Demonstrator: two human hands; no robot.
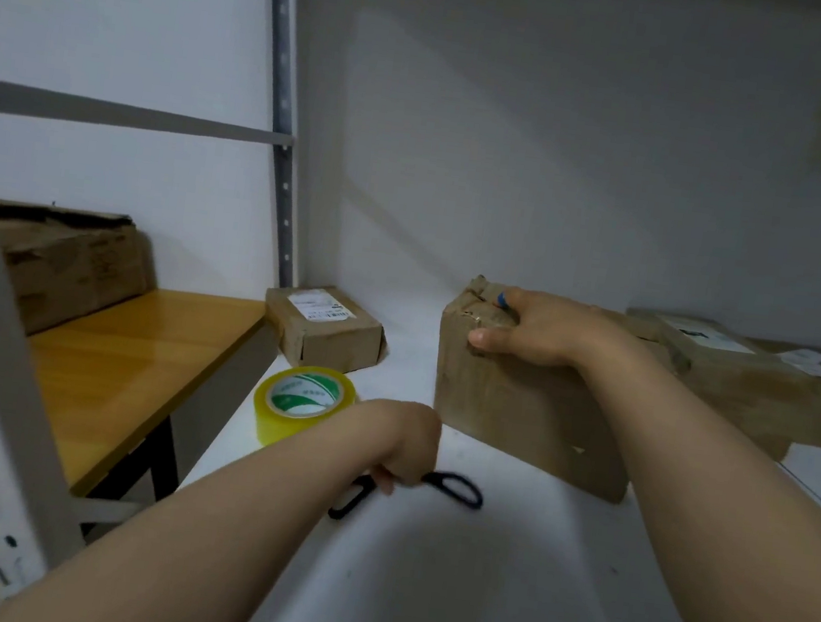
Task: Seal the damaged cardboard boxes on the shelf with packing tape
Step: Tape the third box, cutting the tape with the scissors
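A worn brown cardboard box (515, 406) stands on the white shelf (494, 579), its top left corner crumpled. My right hand (525, 327) grips that top corner, thumb on the front face and fingers over the top. My left hand (407, 447) is curled round black-handled scissors (454, 486) that lie on the shelf in front of the box. A yellowish roll of packing tape (299, 400) with a green and white core label lies flat just left of my left hand.
A small labelled box (326, 324) sits at the back left of the shelf. Two more labelled boxes (761, 385) lie at the right behind my right arm. A torn box (73, 259) rests on a wooden table (132, 369) beyond the grey shelf post (284, 104).
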